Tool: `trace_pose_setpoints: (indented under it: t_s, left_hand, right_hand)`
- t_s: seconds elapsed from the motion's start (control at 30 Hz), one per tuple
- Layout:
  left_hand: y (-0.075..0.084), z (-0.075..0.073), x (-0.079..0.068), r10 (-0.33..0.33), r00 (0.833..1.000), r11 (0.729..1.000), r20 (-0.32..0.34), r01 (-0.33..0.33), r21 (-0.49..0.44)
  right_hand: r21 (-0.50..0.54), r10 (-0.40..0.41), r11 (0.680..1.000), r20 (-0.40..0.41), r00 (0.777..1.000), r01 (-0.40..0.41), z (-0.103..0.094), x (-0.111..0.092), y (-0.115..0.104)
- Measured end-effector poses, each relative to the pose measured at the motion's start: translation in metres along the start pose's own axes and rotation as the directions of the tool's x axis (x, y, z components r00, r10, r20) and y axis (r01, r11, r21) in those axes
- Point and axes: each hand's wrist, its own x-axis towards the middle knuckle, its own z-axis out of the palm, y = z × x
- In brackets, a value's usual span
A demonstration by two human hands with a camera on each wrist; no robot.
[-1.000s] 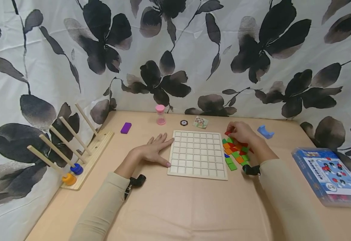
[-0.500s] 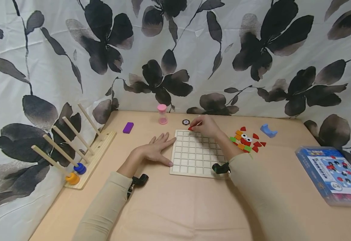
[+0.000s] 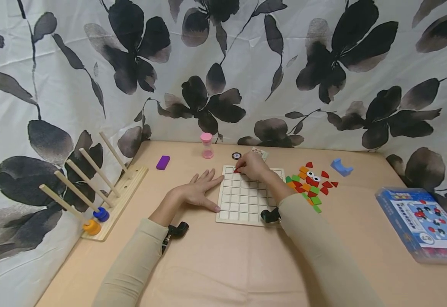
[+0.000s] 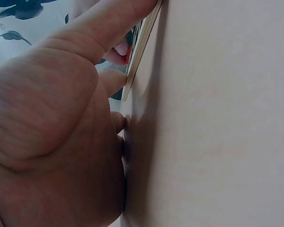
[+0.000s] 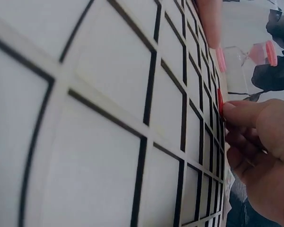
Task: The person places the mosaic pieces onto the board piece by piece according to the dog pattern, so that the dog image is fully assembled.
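Note:
A pale square grid board (image 3: 242, 204) lies mid-table. My left hand (image 3: 198, 192) rests on the table with fingers spread, its thumb and index finger against the board's left edge. My right hand (image 3: 252, 165) reaches across the board's far part and pinches a small red tile (image 5: 220, 105) at the cells near the far left corner. In the left wrist view, the palm (image 4: 52, 123) stands beside the board's edge (image 4: 144, 45). Right of the board lies a loose pile of red, orange and green tiles (image 3: 315, 199), with two white eye-like discs (image 3: 310, 174) among them.
Left stands a wooden peg rack (image 3: 125, 187) with blue and orange rings. Along the back are a purple block (image 3: 163, 162), a pink sand timer (image 3: 207, 146), a black-and-white disc (image 3: 236, 156) and a card (image 3: 260, 152). Right are a blue curved piece (image 3: 341, 167) and a boxed set (image 3: 423, 226).
My right hand has left the tile pile with a red tile, crossed leftward to the board's far edge, and come slightly nearer and lower onto its cells. The left hand has stayed in place.

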Motion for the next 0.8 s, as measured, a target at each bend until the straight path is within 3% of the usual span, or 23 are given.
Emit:
trace_pose_setpoints:
  t_s: [0.23,0.33,0.43,0.63,0.8]
  left_hand:
    - [0.0,-0.001,0.0,0.008,1.0,1.0,0.002,-0.008,0.005]
    - [0.0,-0.002,-0.002,0.0,1.0,1.0,0.002,0.0,0.001]
    - [0.001,-0.002,-0.002,0.0,1.0,1.0,0.004,0.0,0.0]
    - [0.0,-0.001,-0.002,-0.004,1.0,1.0,0.019,0.004,-0.001]
    - [0.0,-0.002,-0.001,-0.007,1.0,1.0,0.015,0.008,-0.009]
  right_hand:
    - [0.016,-0.056,0.998,0.045,0.997,0.056,-0.018,-0.012,0.008]
    - [0.036,-0.122,0.992,-0.003,0.992,0.122,-0.037,-0.028,0.015]
    - [0.059,-0.136,0.988,-0.087,0.987,0.141,-0.059,-0.055,0.027]
    - [0.104,0.026,0.995,-0.237,0.971,-0.002,-0.095,-0.108,0.064]
    - [0.143,0.15,0.983,-0.265,0.953,-0.115,-0.106,-0.123,0.098]
